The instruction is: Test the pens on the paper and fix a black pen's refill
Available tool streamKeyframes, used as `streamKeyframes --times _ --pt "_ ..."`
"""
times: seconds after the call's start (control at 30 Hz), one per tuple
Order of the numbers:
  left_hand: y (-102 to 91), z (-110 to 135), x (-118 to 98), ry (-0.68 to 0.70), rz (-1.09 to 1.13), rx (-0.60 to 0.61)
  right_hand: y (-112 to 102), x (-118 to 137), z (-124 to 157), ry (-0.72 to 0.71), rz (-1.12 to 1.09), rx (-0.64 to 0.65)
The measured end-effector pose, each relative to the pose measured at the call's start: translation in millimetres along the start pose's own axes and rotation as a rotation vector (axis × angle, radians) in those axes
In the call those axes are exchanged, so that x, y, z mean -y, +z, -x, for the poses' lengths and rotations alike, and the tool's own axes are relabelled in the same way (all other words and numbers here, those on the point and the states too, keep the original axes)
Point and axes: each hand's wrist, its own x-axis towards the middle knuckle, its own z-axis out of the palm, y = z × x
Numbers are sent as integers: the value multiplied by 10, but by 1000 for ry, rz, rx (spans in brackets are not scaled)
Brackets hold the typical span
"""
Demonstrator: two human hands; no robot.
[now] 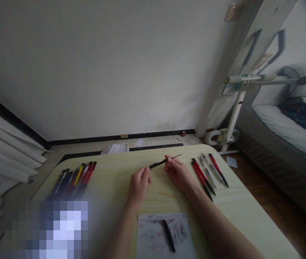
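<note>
My left hand (139, 184) and my right hand (178, 172) hold one thin black pen refill (163, 162) between them above the light wooden table (115, 180). The left fingers pinch its near end, the right fingers grip it further along, and its tip points up to the right. A black pen barrel (169, 235) lies on a scribbled sheet of paper (153, 235) right in front of me.
A row of several pens (73, 179) lies at the table's left. Several red, black and silver pens (208, 172) lie to the right of my right hand. A blurred patch covers the near left. A bed (290, 133) and a white stand (232, 118) are on the right.
</note>
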Motion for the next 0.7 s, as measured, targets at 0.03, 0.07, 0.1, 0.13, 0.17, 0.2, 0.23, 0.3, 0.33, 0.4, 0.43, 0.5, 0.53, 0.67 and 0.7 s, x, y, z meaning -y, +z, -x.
streamKeyframes --times 0.03,0.07,0.1,0.13,0.17,0.2,0.23,0.3,0.33,0.4,0.43,0.5,0.53,0.67,0.7 --pt "-2 4 -8 10 -33 21 -3 -1 -1 0 -2 -3" --pt "-5 9 -17 19 -55 40 -6 -3 -3 -1 -3 -3" --pt "-7 13 -27 27 -64 54 -8 -5 -5 -1 -5 -4" --pt "-8 17 -36 35 -61 61 -9 -7 -5 -1 -6 -3" --pt "-8 20 -44 40 -48 60 -10 -9 -5 0 -7 0" --pt "-7 23 -49 43 -31 55 -9 -12 -3 1 -6 4" --pt "-4 24 -51 43 -16 50 -8 -14 1 6 -3 11" --pt "4 22 -43 40 -9 47 -5 -16 11 19 6 29" --pt "9 20 -35 41 -18 56 -2 -17 16 27 11 38" --pt "19 15 -14 53 -53 78 3 -16 26 44 22 49" --pt "23 12 -3 61 -73 84 6 -15 29 52 26 51" --pt "31 6 17 77 -103 74 14 -12 34 63 30 51" --pt "34 3 25 81 -112 60 18 -9 34 66 27 52" --pt "37 0 40 56 -102 36 21 1 26 41 -41 43" --pt "36 0 39 46 -88 35 17 3 20 30 -58 33"
